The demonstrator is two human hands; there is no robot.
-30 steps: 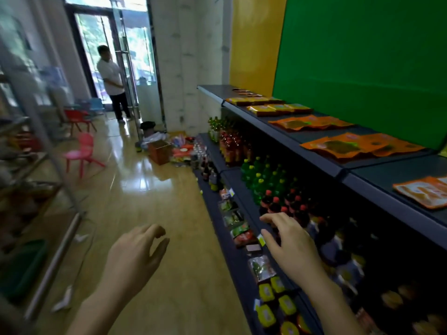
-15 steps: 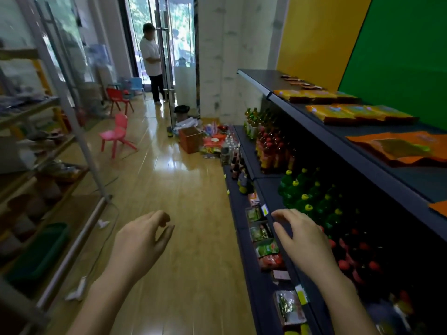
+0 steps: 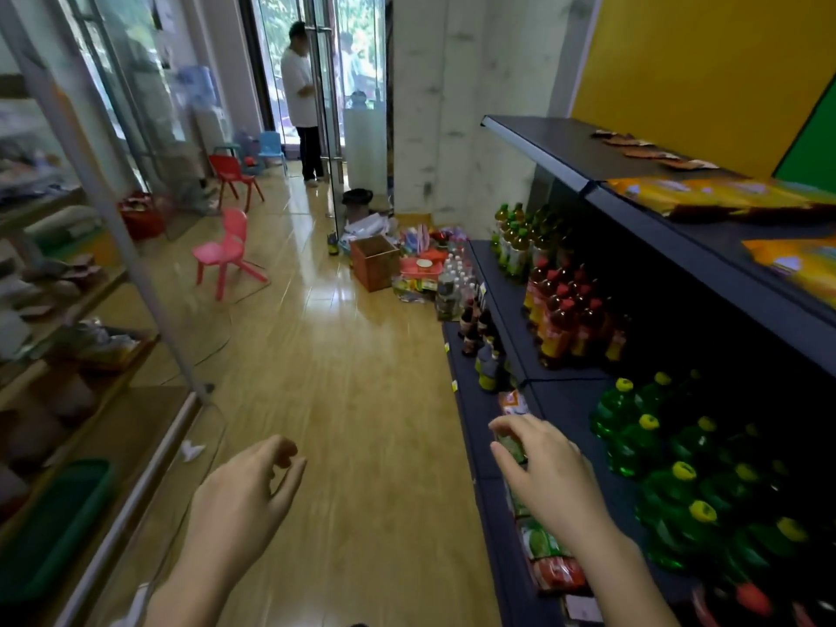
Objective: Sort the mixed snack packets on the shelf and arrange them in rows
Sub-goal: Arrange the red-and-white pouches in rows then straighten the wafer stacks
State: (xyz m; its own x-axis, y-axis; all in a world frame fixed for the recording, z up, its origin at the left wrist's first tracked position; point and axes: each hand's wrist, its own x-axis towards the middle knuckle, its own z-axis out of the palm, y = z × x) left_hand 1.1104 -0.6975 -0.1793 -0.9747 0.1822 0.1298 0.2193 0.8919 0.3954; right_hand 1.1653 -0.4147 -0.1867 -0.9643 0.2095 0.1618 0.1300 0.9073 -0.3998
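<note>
Both hands out in front in a shop aisle, right hand over the lower shelf packets, left hand empty.

Right hand [image 3: 549, 484] hovers palm down over the dark blue metal lower shelf [image 3: 486, 400], fingers spread and curled; a small green snack packet [image 3: 513, 448] sits right under the fingertips, can't tell if it's gripped or just touched. More small green and red snack packets [image 3: 549, 558] lie in a line along the same shelf, nearer the camera. Left hand [image 3: 246, 495] is over the wooden floor [image 3: 344, 400], fingers loosely curled, holding nothing. Flat orange snack packets [image 3: 724, 196] lie on the top shelf [image 3: 543, 142]. Green bottles with yellow caps [image 3: 656, 450] stand on the middle shelf beside the right hand.
</note>
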